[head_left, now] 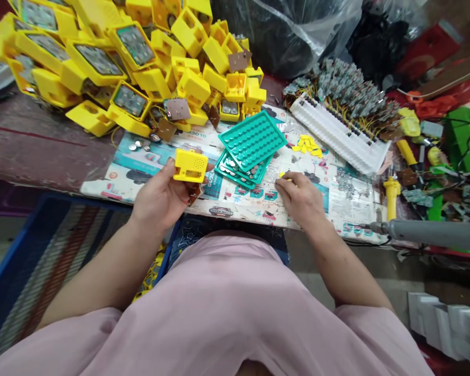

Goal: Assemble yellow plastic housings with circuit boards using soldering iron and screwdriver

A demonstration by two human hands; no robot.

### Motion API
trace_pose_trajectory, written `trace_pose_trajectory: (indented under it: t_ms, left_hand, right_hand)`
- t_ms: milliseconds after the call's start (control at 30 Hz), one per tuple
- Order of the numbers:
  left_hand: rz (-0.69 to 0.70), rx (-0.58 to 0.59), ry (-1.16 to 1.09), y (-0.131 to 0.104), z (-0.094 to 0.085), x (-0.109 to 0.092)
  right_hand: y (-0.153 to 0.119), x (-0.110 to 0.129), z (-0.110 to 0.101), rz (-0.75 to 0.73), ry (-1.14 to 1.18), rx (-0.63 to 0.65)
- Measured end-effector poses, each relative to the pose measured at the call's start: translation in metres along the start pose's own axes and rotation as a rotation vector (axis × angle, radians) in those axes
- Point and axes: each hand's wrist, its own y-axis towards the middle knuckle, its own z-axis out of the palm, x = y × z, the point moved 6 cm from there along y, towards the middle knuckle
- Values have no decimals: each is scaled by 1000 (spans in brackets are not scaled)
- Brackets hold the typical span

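My left hand (156, 196) grips a yellow plastic housing (190, 166) with a speaker-hole pattern, held above the front of the bench. A small brown circuit board (195, 193) hangs below the housing, beside my fingertips. My right hand (302, 198) rests low over the printed sheet, its fingers closed on a small yellow plastic piece (282, 175) that is mostly hidden. Just beyond it lies a loose group of similar yellow pieces (307, 145). Between my hands, green trays (253, 141) lie crosswise in a stack; the lower one holds round silver parts.
Yellow housings (196, 86) are heaped at the back left, several with circuit boards. A white foam rack (340, 133) of wired parts stands at the right. Near it are a yellow-handled tool (391, 196) and a grey rod (434, 233). A blue crate (21, 250) sits lower left.
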Motion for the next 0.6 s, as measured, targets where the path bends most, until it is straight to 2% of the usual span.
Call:
trace_pose_trajectory:
  t_ms: [133,300,467,600]
  left_hand:
    - [-43,20,-53,4,4,3]
    - [-82,32,-91,4,3,4]
    - [-112,64,-111,5,-5,4]
    - [-148,236,-145,11,-9,10]
  right_hand:
    - [39,-5,-8,-9,-1,-35]
    - [81,-4,4,-42,-102,50]
    - [83,-14,2,-44,-110,30]
    - [79,-25,-16,-32,-27,-68]
